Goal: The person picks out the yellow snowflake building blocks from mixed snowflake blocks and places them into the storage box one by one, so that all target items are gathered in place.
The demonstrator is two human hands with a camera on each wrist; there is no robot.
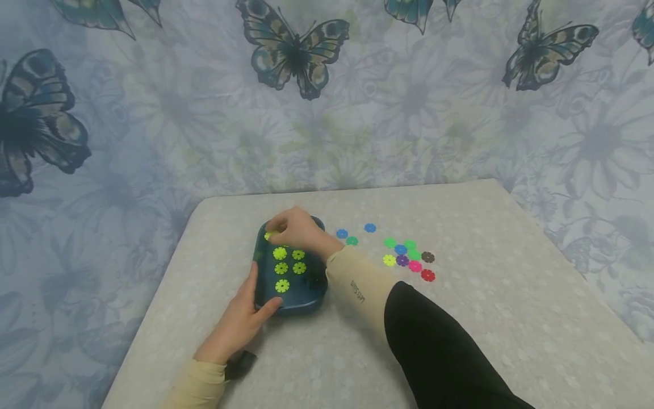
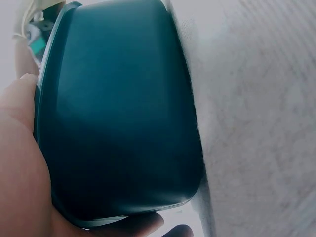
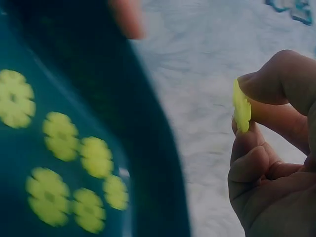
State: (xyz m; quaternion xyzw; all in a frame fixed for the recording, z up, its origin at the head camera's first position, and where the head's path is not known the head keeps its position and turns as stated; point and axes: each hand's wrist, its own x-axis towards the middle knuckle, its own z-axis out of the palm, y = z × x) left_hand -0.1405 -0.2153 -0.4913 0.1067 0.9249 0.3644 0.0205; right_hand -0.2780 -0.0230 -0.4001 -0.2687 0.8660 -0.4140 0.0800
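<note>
My left hand (image 1: 236, 319) grips the near left corner of a dark teal tray (image 1: 302, 300), thumb over the near rim and fingers along its side. Its smooth outer side (image 2: 123, 98) fills much of the left wrist view. Over the far part of the tray is my right hand (image 1: 298, 230), pinching a yellow flower-shaped disc (image 3: 242, 107) between thumb and fingers. Several matching yellow discs (image 1: 282, 286) lie in rows on the tray floor. My right hand and wrist hide part of the tray's far end in the head view.
Right of the tray, loose flower-shaped discs are scattered on the pale patterned tablecloth (image 1: 485, 318), among them a blue disc (image 1: 370, 228), a red disc (image 1: 428, 275) and a brown disc (image 1: 428, 257). A wall with butterfly paper (image 1: 409, 130) stands behind the table.
</note>
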